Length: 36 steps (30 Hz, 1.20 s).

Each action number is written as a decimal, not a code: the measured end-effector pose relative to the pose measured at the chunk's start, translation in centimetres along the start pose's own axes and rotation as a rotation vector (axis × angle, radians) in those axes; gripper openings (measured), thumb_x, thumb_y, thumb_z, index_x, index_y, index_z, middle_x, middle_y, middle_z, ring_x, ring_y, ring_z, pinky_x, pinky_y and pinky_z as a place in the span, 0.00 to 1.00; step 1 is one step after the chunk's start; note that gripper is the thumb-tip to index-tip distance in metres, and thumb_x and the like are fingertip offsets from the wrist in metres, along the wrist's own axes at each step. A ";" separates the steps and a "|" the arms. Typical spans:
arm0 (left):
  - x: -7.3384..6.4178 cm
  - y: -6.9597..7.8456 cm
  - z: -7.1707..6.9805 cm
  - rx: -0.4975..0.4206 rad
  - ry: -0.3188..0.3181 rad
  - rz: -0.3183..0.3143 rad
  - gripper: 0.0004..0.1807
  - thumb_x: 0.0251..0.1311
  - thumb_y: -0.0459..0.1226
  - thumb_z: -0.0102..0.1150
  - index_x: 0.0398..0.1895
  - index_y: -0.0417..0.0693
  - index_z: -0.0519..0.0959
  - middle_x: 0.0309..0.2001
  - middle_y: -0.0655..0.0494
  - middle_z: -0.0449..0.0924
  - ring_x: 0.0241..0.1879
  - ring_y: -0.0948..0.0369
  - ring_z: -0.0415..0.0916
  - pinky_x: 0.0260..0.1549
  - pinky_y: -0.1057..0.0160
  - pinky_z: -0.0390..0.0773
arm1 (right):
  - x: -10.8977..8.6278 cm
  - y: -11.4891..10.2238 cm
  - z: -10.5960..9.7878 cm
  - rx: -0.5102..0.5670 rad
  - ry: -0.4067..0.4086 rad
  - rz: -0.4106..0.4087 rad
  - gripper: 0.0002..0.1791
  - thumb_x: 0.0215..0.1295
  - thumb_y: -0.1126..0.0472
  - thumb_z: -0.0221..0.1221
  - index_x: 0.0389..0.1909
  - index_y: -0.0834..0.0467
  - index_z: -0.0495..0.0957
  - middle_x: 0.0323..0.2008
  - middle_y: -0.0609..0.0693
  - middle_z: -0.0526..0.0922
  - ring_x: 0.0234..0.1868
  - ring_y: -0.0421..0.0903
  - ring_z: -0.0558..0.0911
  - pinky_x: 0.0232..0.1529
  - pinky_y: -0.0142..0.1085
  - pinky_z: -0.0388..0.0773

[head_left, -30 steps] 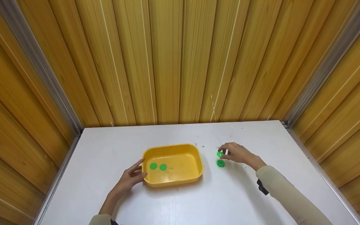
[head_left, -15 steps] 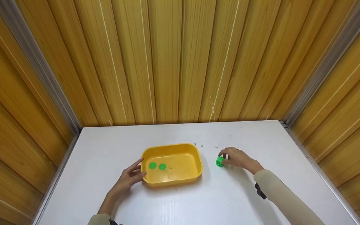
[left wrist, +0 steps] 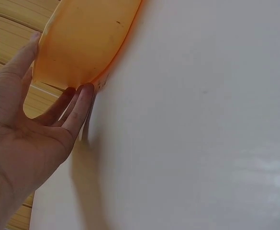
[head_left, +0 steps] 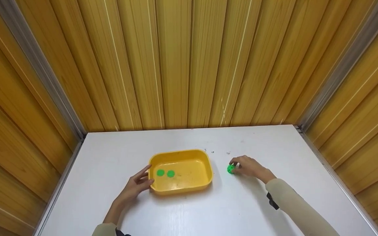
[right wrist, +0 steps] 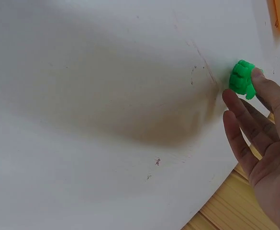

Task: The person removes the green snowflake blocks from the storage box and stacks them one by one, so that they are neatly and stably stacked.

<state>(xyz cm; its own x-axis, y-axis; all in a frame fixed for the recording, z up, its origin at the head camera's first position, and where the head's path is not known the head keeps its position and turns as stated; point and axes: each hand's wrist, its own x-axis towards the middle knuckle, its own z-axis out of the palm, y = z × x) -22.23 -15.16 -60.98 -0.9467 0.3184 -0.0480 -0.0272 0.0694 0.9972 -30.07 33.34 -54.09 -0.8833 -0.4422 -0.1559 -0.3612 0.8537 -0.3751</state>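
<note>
At the tray's right, my right hand point(head_left: 247, 166) pinches a small green scalloped plastic disc point(head_left: 230, 169) between thumb and index finger. In the right wrist view it sits on another green piece point(right wrist: 237, 76), the two forming a short stack on the table. The thumb covers part of the upper piece, and the other fingers hang beside it. My left hand point(head_left: 133, 186) holds the left end of a yellow rectangular tray point(head_left: 180, 189), thumb and fingers spread along its end wall. Two flat green discs point(head_left: 170, 173) lie side by side in the tray's left half.
The white table point(head_left: 182, 216) reaches back to a wood-patterned panel wall point(head_left: 189, 65). Similar panels stand at both sides, with grey metal posts in the corners. Small dark marks point(head_left: 212, 152) dot the table behind the tray and the right hand.
My right hand has come slightly towards me, bringing the brighter green disc from behind the darker one onto it. The left hand and tray have stayed in place.
</note>
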 end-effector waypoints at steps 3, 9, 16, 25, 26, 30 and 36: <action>0.0 0.1 0.0 -0.011 0.000 -0.002 0.39 0.72 0.40 0.60 0.82 0.51 0.54 0.75 0.30 0.58 0.68 0.40 0.72 0.60 0.59 0.83 | -0.1 0.0 0.1 -0.016 0.010 -0.008 0.15 0.67 0.59 0.67 0.52 0.60 0.83 0.46 0.54 0.88 0.51 0.54 0.82 0.55 0.55 0.80; 0.0 0.3 0.1 -0.007 0.012 -0.030 0.39 0.71 0.41 0.61 0.82 0.54 0.55 0.76 0.31 0.58 0.67 0.42 0.73 0.60 0.58 0.82 | -0.1 0.0 0.4 -0.011 0.025 0.002 0.15 0.67 0.59 0.67 0.52 0.60 0.83 0.47 0.53 0.88 0.51 0.54 0.82 0.56 0.54 0.80; 0.1 0.4 0.1 -0.013 0.013 -0.030 0.39 0.72 0.41 0.61 0.82 0.53 0.55 0.76 0.31 0.59 0.68 0.41 0.73 0.60 0.58 0.83 | -0.2 -0.1 0.6 -0.023 0.049 0.015 0.14 0.67 0.60 0.67 0.51 0.60 0.84 0.46 0.53 0.87 0.51 0.53 0.82 0.56 0.55 0.80; 0.2 0.3 0.1 -0.015 0.017 -0.035 0.40 0.71 0.42 0.62 0.82 0.53 0.56 0.76 0.30 0.58 0.68 0.40 0.72 0.61 0.56 0.82 | 0.0 -0.1 0.8 -0.023 0.047 0.056 0.15 0.66 0.60 0.68 0.51 0.61 0.84 0.46 0.53 0.87 0.51 0.53 0.82 0.58 0.55 0.80; 0.2 0.2 0.1 -0.017 0.015 -0.034 0.40 0.71 0.42 0.62 0.82 0.53 0.56 0.76 0.30 0.58 0.68 0.40 0.73 0.61 0.56 0.82 | 0.0 0.0 0.8 -0.026 0.047 0.058 0.15 0.66 0.60 0.68 0.51 0.61 0.84 0.46 0.53 0.87 0.51 0.53 0.82 0.58 0.55 0.80; 0.3 0.1 0.0 -0.028 0.001 -0.022 0.40 0.71 0.40 0.61 0.82 0.52 0.55 0.76 0.30 0.58 0.68 0.40 0.72 0.60 0.58 0.82 | 0.0 -0.1 0.7 -0.024 0.055 0.054 0.16 0.65 0.59 0.68 0.51 0.61 0.84 0.45 0.53 0.87 0.51 0.53 0.82 0.57 0.55 0.80; 0.2 0.1 0.0 -0.028 0.003 -0.024 0.40 0.71 0.40 0.61 0.82 0.51 0.55 0.75 0.30 0.58 0.69 0.40 0.71 0.61 0.58 0.82 | -0.3 -0.2 0.5 -0.018 0.048 0.046 0.20 0.62 0.60 0.71 0.54 0.62 0.83 0.47 0.54 0.87 0.51 0.53 0.81 0.57 0.55 0.79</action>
<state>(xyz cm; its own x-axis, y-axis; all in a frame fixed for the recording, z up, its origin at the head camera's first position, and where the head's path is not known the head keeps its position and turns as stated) -22.41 -15.11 -60.91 -0.9466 0.3143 -0.0719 -0.0588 0.0509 0.9970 -29.56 33.14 -54.41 -0.9121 -0.3893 -0.1286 -0.3250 0.8777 -0.3521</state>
